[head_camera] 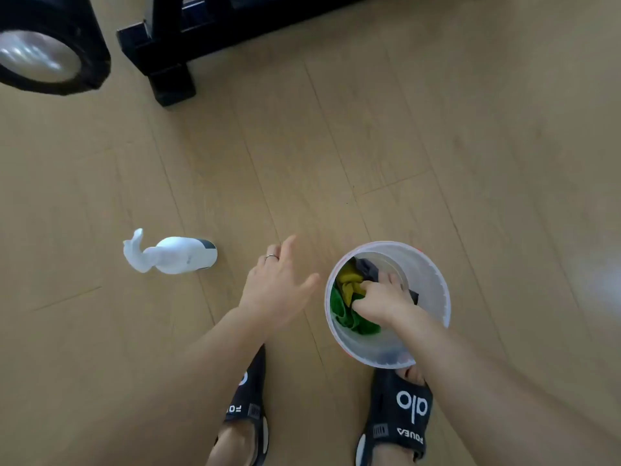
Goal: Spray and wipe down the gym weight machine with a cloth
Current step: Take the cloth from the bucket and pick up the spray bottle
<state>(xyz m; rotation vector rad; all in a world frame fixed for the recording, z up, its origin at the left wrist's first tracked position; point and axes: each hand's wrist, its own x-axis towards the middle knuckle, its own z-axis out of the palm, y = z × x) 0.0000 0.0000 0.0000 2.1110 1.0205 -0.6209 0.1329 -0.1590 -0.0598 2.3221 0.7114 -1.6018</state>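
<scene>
right hand (381,299) grip pinching cloths (349,297) in bucket (433,274); left hand (279,287) spread; spray bottle (174,258) lying left.

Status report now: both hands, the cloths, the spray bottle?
Right hand in translucent plastic bucket, gripping yellow cloth. Left hand open, empty. White spray bottle lying on wooden floor. Nothing blocks.

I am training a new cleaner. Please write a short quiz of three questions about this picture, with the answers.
1. True or false: the spray bottle stands upright on the floor.
2. Which hand reaches into the bucket? A) left B) right
3. Fill in: the cloths in the bucket are yellow, grey and ____.

Key:
1. False; it lies on its side.
2. B; the right hand is on the cloths, the left hand is open outside.
3. Green.
</scene>
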